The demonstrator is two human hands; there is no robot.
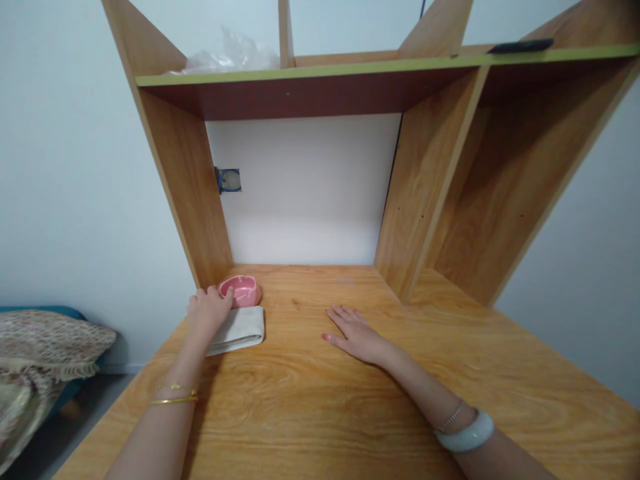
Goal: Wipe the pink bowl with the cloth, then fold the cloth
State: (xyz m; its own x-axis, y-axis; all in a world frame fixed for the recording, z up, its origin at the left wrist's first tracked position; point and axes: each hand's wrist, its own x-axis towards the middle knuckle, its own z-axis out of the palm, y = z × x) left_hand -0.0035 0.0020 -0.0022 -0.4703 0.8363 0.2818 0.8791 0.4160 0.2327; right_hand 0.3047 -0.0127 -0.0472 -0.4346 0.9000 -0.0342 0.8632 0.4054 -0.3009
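Note:
A small pink dish (243, 290) sits at the back left of the wooden desk (320, 413), by the left upright of the shelf unit. Just in front of it lies a folded white cloth (240, 329). My left hand (207, 311) rests on the cloth's left end with its fingers touching the rim of the pink dish; it grips nothing that I can see. My right hand (353, 333) lies flat on the desk near the middle, palm down, fingers spread, holding nothing.
A wooden shelf unit (430, 200) rises at the back with a white rear panel and a divider on the right. On the top shelf lie crumpled clear plastic (227, 57) and a dark flat object (520, 46). A bed with a patterned blanket (40, 353) stands lower left.

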